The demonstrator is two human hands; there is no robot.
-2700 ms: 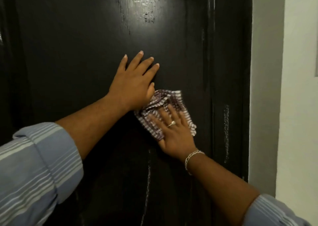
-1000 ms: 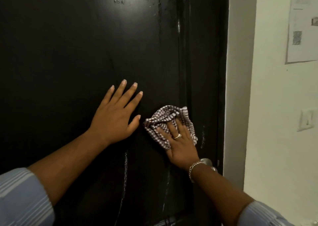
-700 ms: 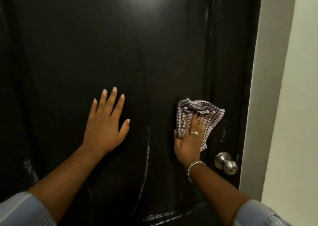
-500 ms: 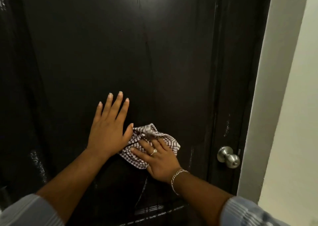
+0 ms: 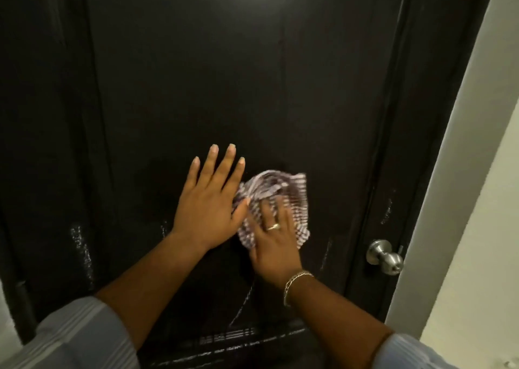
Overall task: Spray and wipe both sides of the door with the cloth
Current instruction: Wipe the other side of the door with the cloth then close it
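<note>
While the left hand (image 5: pixel 209 204) presses flat on the door (image 5: pixel 252 73), the right hand (image 5: pixel 273 238), fingers spread, has slid the cloth (image 5: pixel 276 193) back beside it, far left of the knob (image 5: pixel 384 256), so this side is still being wiped.

A closed door (image 5: pixel 252 73) fills most of the view, straight ahead of the person. Two arms reach forward from the bottom edge, and both hands lie against the door's lower middle. The left hand (image 5: pixel 209 202) rests flat on the door, fingers pointing up. Just to its right, touching its thumb side, a bunched cloth (image 5: pixel 276 191) sits against the door. The right hand (image 5: pixel 273 243) lies on the lower part of the cloth, fingers spread over it. Farther right and slightly lower, well apart from the hands, a doorknob (image 5: pixel 386 256) sticks out near the door's right edge. Beyond that edge stands a wall (image 5: pixel 477 200).
</note>
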